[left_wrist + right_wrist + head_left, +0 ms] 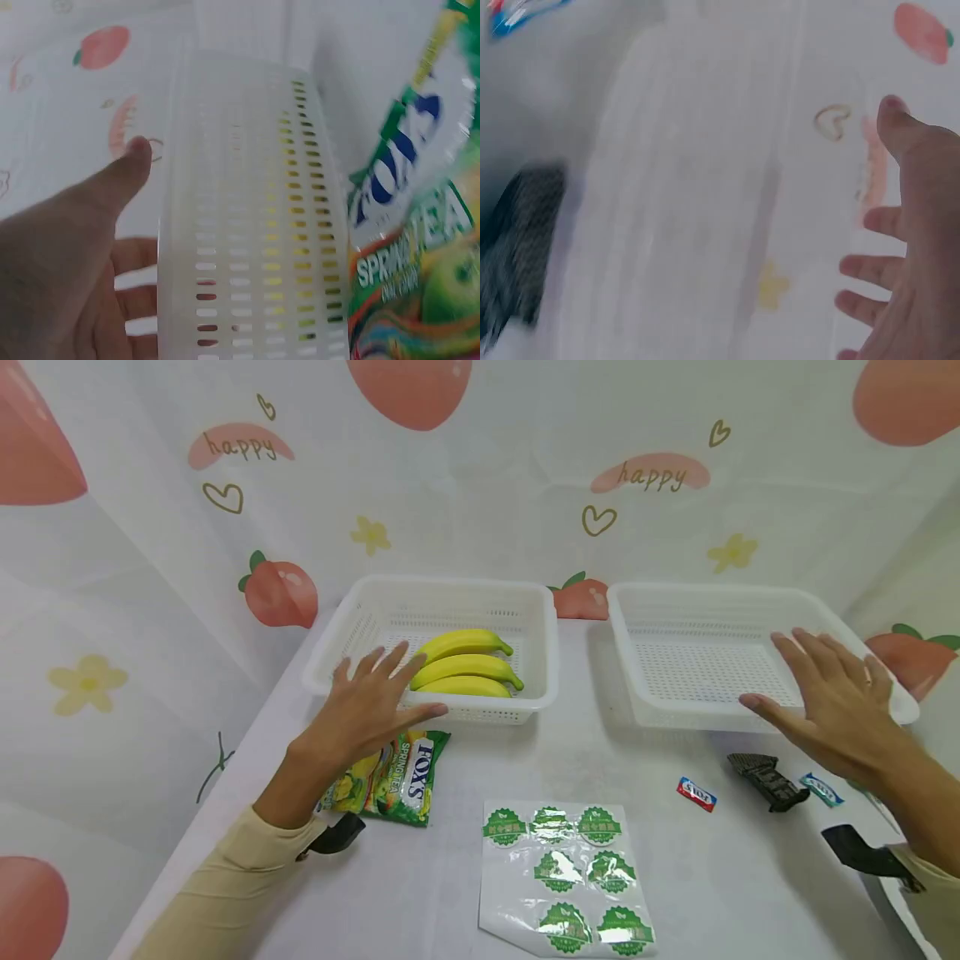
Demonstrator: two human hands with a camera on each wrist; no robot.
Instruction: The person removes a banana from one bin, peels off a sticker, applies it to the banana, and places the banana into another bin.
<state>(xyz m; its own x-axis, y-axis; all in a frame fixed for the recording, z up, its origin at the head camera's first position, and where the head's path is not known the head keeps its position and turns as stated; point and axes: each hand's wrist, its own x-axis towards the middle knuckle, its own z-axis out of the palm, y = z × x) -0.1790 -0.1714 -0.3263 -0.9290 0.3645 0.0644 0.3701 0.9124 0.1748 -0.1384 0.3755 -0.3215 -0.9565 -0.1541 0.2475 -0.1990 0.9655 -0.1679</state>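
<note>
Fingers spread, my left hand [367, 702] hovers over the near left corner of a white perforated basket [546, 652]. Yellow bananas [468, 668] lie inside it, just right of my fingertips. In the left wrist view the basket's slotted side wall [251, 202] stands beside my thumb. My right hand [843, 714], also with spread fingers, is above the right side of a second white basket [675, 718], which holds nothing visible. Neither hand holds anything. Whether either hand touches its basket I cannot tell.
A green and yellow Fox's candy bag [412, 781] lies below my left hand. A sheet of green round stickers [566, 877] lies front centre. Near my right forearm are a red-and-blue wrapped candy [697, 794], a black crumpled item [772, 783] and a blue wrapped candy [822, 790].
</note>
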